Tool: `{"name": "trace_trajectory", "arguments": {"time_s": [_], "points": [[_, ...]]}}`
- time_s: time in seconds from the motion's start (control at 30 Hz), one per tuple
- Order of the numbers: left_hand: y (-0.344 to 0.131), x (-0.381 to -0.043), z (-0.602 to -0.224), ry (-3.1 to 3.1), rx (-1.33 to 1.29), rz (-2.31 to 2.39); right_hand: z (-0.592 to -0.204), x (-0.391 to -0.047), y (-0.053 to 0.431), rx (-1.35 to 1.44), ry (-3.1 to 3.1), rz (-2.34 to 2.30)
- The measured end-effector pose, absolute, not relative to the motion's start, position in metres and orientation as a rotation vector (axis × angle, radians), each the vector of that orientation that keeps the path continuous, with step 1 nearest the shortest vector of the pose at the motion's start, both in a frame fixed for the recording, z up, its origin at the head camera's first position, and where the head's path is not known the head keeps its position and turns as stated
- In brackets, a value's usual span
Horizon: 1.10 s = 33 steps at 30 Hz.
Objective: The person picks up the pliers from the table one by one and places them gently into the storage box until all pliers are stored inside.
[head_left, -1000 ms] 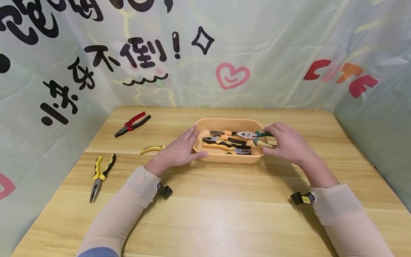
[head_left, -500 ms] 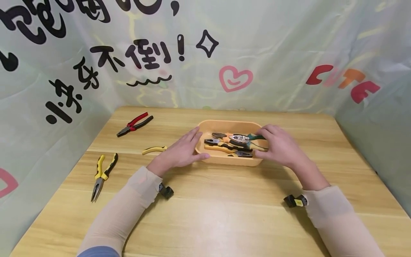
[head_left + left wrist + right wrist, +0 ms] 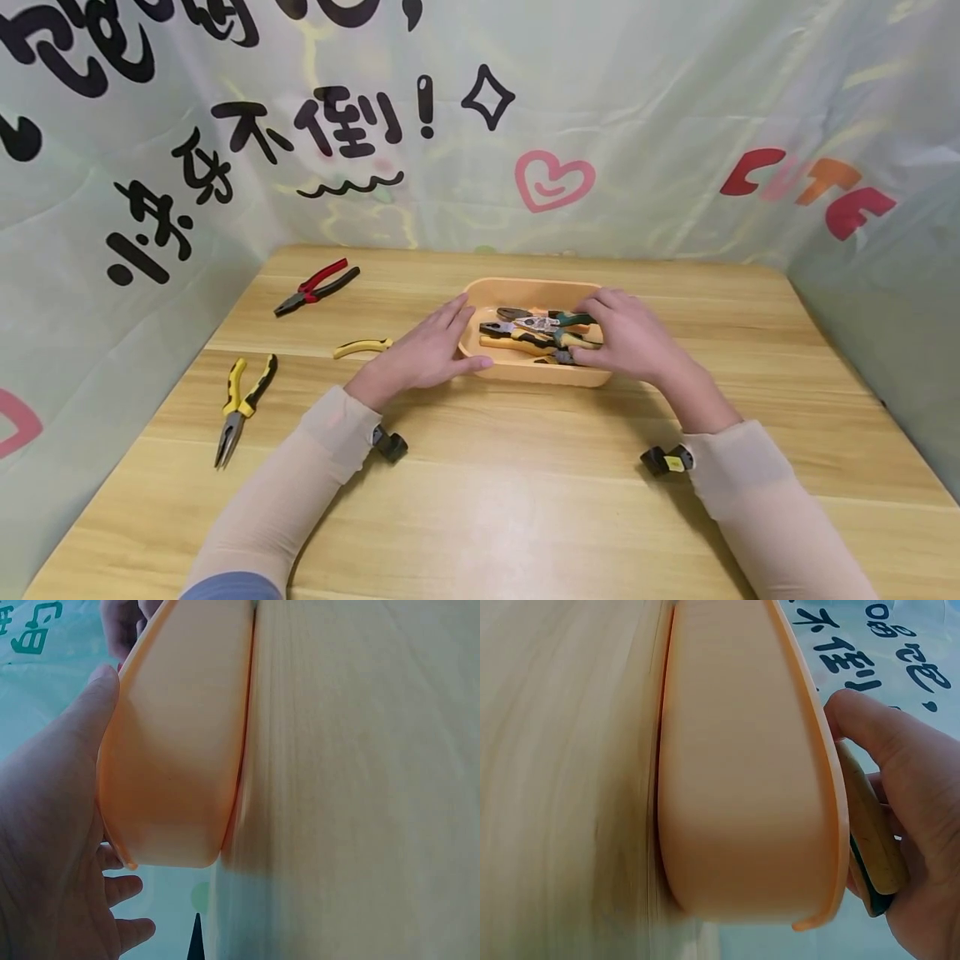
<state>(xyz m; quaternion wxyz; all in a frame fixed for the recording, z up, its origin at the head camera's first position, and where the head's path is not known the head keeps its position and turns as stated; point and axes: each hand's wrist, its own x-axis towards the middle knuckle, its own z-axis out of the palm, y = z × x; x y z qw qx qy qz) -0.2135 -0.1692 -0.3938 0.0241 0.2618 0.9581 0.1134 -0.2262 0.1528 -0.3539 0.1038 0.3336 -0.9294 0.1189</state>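
My right hand grips pliers with green and tan handles, held at the right end of an orange plastic basket. Their metal head lies over several orange, yellow and black pliers in the basket. In the right wrist view the tan handle shows between thumb and palm, just beyond the rim. My left hand rests against the basket's left end with fairly straight fingers. From the left wrist, its thumb lies along the rim and the other fingers spread past the corner.
Left of the basket, a yellow handle sticks out, the rest hidden by my left hand. Red-and-black pliers lie farther back, and yellow-and-black long-nose pliers nearer the table's left edge. A printed curtain stands behind the wooden table.
My right hand has moved left and slightly down with the green-and-tan pliers, carrying them farther over the basket. The left hand has stayed at the basket's left end.
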Motion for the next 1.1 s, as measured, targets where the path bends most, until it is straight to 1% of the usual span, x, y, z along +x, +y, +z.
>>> {"name": "trace_trajectory", "arguments": {"time_s": [0.3, 0.73, 1.1], "points": [[-0.169, -0.215, -0.393, 2.961, 0.801, 0.357, -0.356, -0.233, 0.141, 1.036, -2.845, 0.427], [-0.168, -0.214, -0.391, 2.951, 0.786, 0.347, -0.355, -0.237, 0.120, 0.984, -2.959, 0.435], [-0.168, -0.213, -0.390, 2.931, 0.762, 0.350, -0.362, -0.239, 0.110, 0.941, -3.025, 0.435]]}}
